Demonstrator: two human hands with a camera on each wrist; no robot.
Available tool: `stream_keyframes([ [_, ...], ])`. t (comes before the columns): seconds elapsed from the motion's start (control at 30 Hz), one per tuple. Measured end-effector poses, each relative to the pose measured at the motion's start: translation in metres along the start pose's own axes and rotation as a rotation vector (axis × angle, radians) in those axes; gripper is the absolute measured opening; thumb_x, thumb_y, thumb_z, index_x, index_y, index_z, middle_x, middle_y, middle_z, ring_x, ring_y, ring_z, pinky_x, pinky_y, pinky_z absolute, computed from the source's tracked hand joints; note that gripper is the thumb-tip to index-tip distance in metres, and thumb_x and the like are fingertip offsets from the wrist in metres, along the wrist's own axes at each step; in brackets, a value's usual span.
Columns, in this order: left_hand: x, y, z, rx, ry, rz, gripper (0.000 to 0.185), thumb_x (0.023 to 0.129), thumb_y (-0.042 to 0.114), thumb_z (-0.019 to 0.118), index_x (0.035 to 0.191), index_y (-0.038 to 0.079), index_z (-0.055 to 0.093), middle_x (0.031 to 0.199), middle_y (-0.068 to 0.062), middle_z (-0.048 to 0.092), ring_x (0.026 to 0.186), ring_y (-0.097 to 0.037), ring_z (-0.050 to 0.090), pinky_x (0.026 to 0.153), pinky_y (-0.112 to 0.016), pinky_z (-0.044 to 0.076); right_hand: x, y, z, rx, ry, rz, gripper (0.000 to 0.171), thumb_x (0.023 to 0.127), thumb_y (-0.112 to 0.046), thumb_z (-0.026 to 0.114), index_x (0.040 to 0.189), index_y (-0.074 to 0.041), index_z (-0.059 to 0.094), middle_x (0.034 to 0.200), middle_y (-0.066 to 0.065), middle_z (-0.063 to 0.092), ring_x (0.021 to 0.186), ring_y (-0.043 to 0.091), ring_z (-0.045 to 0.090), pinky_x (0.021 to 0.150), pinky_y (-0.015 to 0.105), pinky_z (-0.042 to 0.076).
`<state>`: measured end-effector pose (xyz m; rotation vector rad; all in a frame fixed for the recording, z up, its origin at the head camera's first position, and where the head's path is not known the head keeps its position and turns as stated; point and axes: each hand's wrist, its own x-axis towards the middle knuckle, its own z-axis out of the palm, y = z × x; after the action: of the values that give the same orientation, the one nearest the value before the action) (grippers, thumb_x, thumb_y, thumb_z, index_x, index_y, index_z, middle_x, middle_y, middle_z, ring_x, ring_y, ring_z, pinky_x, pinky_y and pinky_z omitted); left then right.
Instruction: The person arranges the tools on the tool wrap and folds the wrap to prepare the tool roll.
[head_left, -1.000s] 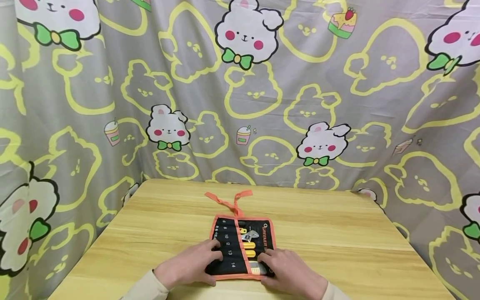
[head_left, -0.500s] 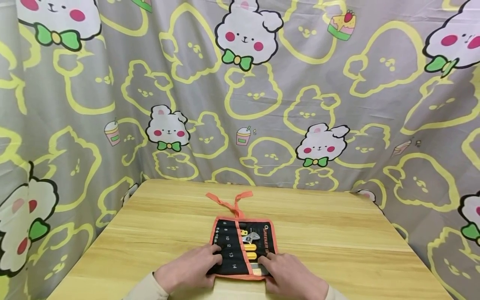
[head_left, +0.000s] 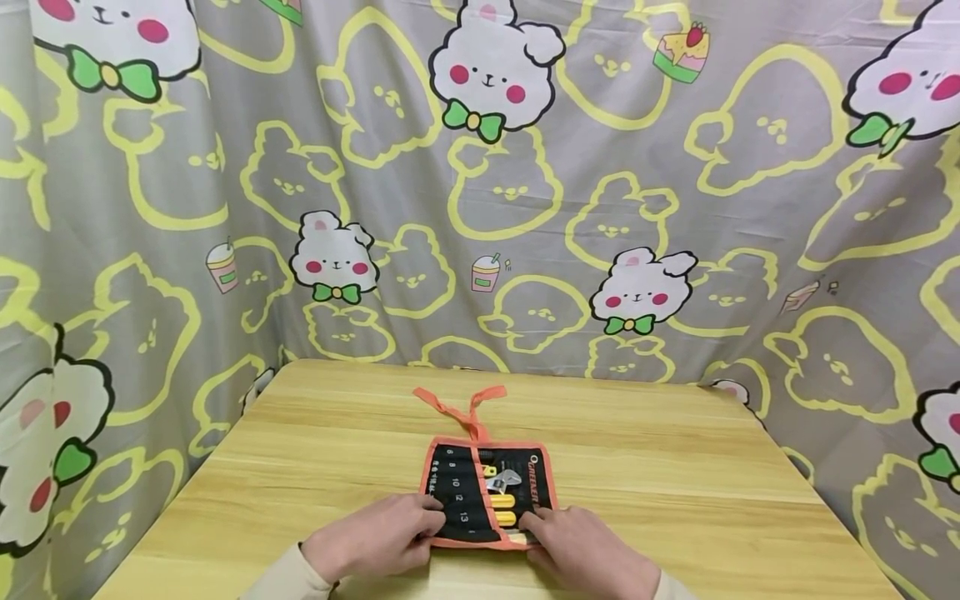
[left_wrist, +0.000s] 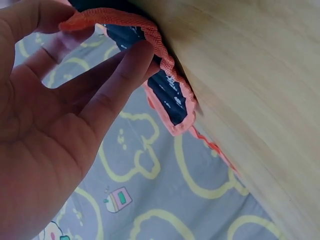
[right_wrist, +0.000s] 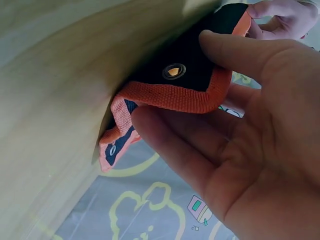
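A black tool roll [head_left: 461,492] with orange trim lies on the table in front of me, its near edge raised and bent upward. Numbered pockets run down its left part. An adjustable wrench [head_left: 504,480] and two yellow handles [head_left: 502,501] stick out of the pockets. My left hand [head_left: 375,533] pinches the near left corner; in the left wrist view the thumb and fingers are on either side of the orange edge [left_wrist: 115,16]. The near right corner is held by my right hand [head_left: 588,546], with a metal eyelet [right_wrist: 174,71] close by in the right wrist view.
Orange tie straps [head_left: 472,417] spread from the roll's far edge. The wooden table [head_left: 637,450] reaches back to a grey curtain [head_left: 420,200] with cartoon rabbits, which also hangs at both sides.
The roll's near edge has come up and bent over, so the pocket marked 14 is now mostly out of sight. Both hands still hold the near corners.
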<state>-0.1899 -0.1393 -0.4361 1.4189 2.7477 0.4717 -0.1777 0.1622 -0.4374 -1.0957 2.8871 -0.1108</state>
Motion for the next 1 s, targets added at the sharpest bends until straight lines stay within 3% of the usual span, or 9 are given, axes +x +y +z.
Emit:
stream_keyframes([
  [0.1,0.001,0.001,-0.002,-0.060,0.000,0.011,0.024,0.089,0.011,0.060,0.073,0.021,0.045,0.071,0.013,0.042,0.058,0.003,0.036,0.051,-0.015,0.034,-0.001,0.002,-0.002,0.005,0.004,-0.011,0.016,0.094,-0.034,0.063,0.105,-0.022,0.064,0.091,-0.008,0.066,0.061,0.002,0.051,0.057,0.028,0.044],
  [0.23,0.002,0.001,-0.003,-0.104,0.003,-0.013,0.021,0.094,0.012,0.056,0.078,0.022,0.046,0.066,0.016,0.037,0.054,0.005,0.034,0.048,-0.015,0.032,-0.004,0.004,-0.005,0.009,0.028,-0.042,0.011,0.095,-0.030,0.063,0.100,-0.021,0.064,0.089,-0.010,0.063,0.063,0.002,0.052,0.058,0.028,0.045],
  [0.47,0.005,-0.003,-0.004,-0.159,-0.006,-0.122,0.013,0.098,0.012,0.055,0.088,0.019,0.052,0.067,0.015,0.045,0.056,0.004,0.039,0.050,-0.016,0.036,-0.004,0.012,-0.005,0.138,0.120,-0.088,0.014,0.098,-0.017,0.058,0.111,-0.020,0.053,0.093,-0.012,0.052,0.065,0.000,0.045,0.058,0.020,0.042],
  [0.57,0.007,-0.004,-0.005,-0.177,-0.005,-0.150,0.011,0.098,0.012,0.056,0.090,0.019,0.053,0.067,0.015,0.046,0.055,0.003,0.040,0.050,-0.016,0.037,-0.004,0.015,-0.003,0.191,0.172,-0.102,0.015,0.098,-0.013,0.057,0.107,-0.020,0.047,0.088,-0.011,0.047,0.063,0.001,0.041,0.056,0.018,0.038],
  [0.73,0.009,-0.005,-0.005,-0.155,0.009,-0.107,0.014,0.097,0.007,0.057,0.095,0.021,0.054,0.073,0.013,0.055,0.059,0.003,0.044,0.054,-0.014,0.040,0.000,0.016,-0.002,0.193,0.168,-0.079,0.015,0.098,-0.013,0.057,0.094,-0.022,0.046,0.084,-0.011,0.040,0.058,0.002,0.034,0.050,0.018,0.031],
  [0.9,0.009,-0.005,-0.004,-0.113,0.004,-0.086,0.023,0.094,0.000,0.059,0.101,0.022,0.062,0.095,0.011,0.068,0.073,0.004,0.052,0.068,-0.017,0.050,0.002,0.017,0.000,0.193,0.176,-0.054,0.015,0.095,-0.011,0.062,0.095,-0.024,0.054,0.088,-0.013,0.047,0.061,0.002,0.040,0.055,0.018,0.038],
  [1.0,0.009,-0.005,-0.003,-0.105,0.013,-0.099,0.022,0.094,0.002,0.060,0.101,0.022,0.063,0.094,0.011,0.067,0.075,0.004,0.053,0.069,-0.018,0.050,0.003,0.018,0.001,0.185,0.196,-0.042,0.015,0.094,-0.012,0.063,0.096,-0.025,0.056,0.089,-0.013,0.049,0.065,0.002,0.043,0.058,0.018,0.041],
])
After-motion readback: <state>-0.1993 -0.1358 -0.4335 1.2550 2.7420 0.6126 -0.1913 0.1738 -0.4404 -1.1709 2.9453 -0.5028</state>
